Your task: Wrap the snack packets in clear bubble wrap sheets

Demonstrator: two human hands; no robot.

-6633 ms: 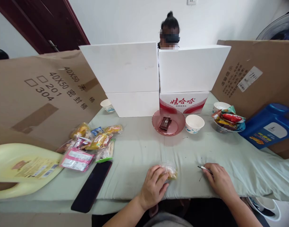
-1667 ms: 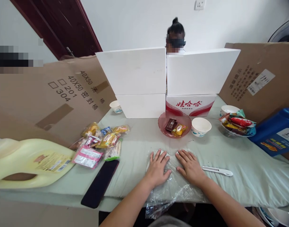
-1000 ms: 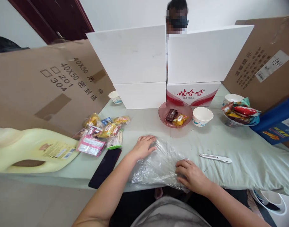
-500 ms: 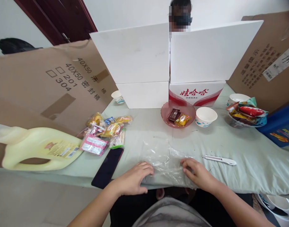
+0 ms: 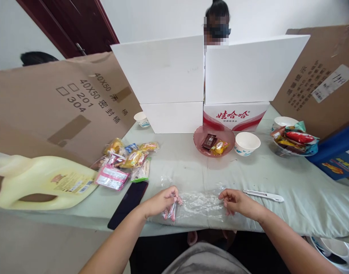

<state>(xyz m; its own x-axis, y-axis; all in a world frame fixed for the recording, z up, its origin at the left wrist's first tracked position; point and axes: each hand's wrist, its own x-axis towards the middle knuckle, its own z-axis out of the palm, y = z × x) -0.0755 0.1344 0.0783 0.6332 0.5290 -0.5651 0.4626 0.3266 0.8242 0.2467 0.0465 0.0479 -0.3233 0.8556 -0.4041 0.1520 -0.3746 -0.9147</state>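
Note:
A crinkled clear plastic bag (image 5: 201,203) stretches between my hands close to the table's front edge. My left hand (image 5: 164,201) is closed on its left end, thumb and forefinger pinched together, with the lower fingers showing through the film. At the other end, my right hand (image 5: 234,199) has its fingers curled round the bag's edge, some of them behind the plastic. A white box cutter (image 5: 264,195) lies just right of my right hand. Left of my left hand rests a dark phone (image 5: 128,205).
Several wrapped snacks (image 5: 134,158) and a yellow jug (image 5: 49,182) lie on the left. Farther back stand a pink glass bowl (image 5: 197,142) with packaged snacks, a paper bowl (image 5: 247,144) and white boxes (image 5: 174,118). A heaped snack bowl (image 5: 295,151) is at right. Someone sits behind the boxes.
Both hands have closed on the plastic bag, my left from a spread, loose pose. The bag has drawn into a narrower strip between them. The view has shifted slightly.

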